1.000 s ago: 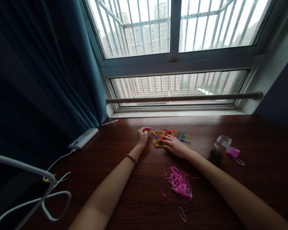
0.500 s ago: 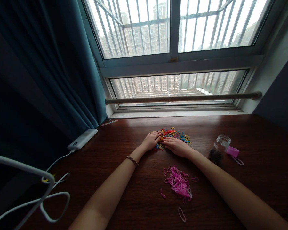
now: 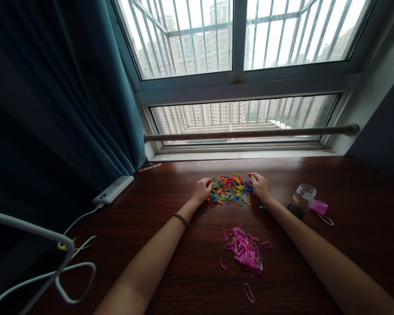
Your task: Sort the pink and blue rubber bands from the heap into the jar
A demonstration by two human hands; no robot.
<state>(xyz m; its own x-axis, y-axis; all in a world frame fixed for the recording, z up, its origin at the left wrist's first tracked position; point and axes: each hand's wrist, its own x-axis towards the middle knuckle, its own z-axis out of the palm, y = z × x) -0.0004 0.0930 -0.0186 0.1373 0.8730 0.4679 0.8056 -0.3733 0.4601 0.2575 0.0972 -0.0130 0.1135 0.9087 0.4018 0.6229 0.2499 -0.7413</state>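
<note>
A spread of red, yellow and blue rubber bands lies on the dark wooden tabletop. At its left edge rests my left hand, fingers curled inward and touching the bands. My right hand is at the right edge, thumb and fingers drawn together; whatever they may hold is hidden. Nearer to me is a heap of pink rubber bands, with a few strays around it. One pale pink band lies apart in front of the heap.
Right of my right forearm, a clear jar with dark contents lies tilted beside a pink lid with a loop. At left are a white power bank, a white cable and a blue curtain. A barred window stands behind.
My hands have moved apart from the middle of the coloured bands to either side, and their fingers have curled. The coloured pile now shows wider and flatter.
</note>
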